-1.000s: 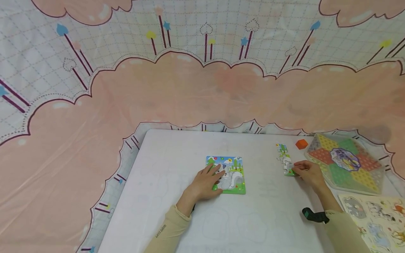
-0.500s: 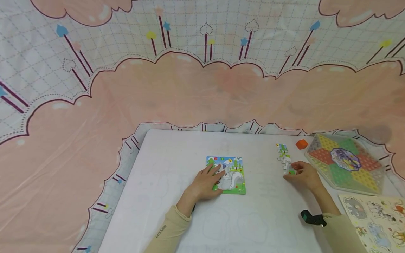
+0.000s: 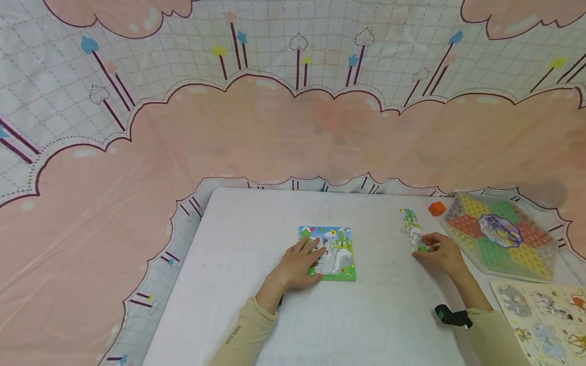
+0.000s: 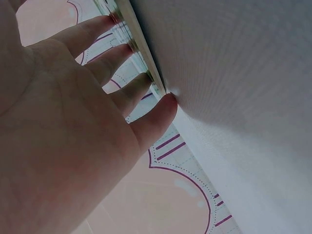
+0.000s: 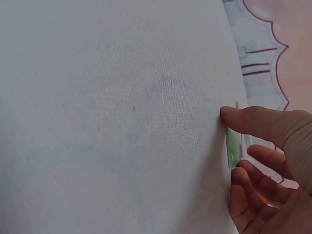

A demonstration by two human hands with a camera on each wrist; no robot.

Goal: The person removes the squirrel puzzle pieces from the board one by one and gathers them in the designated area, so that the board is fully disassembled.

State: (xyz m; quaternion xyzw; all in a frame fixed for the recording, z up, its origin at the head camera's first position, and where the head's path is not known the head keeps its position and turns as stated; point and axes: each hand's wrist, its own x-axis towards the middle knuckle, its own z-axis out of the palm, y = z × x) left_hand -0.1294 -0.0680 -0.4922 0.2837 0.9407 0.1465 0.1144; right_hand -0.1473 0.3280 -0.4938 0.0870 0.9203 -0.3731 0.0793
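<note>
My left hand (image 3: 295, 264) lies with spread fingers on a square jigsaw puzzle (image 3: 343, 262) picturing a grey squirrel among green trees. In the left wrist view, its fingers (image 4: 131, 90) reach the puzzle board's edge, and the little finger touches the table beside it. To the right, several puzzle pieces (image 3: 409, 218) stand in a narrow column. At the lower end of that column my right hand (image 3: 443, 255) pinches a green and grey puzzle piece (image 3: 422, 249) between thumb and fingers. The right wrist view shows this puzzle piece's green edge (image 5: 232, 148); the fingers hide the rest.
An orange block (image 3: 437, 209) sits near the table's back edge. Beside it lies a flat clear case (image 3: 503, 236) with a coloured star pattern. An animal picture board (image 3: 542, 315) lies at the right front. The white table (image 3: 247, 218) meets a patterned cloth backdrop (image 3: 293, 137).
My right thumb has come round to the front of the lowest puzzle piece, and the hand has shifted slightly left. My left hand has stayed on the squirrel puzzle.
</note>
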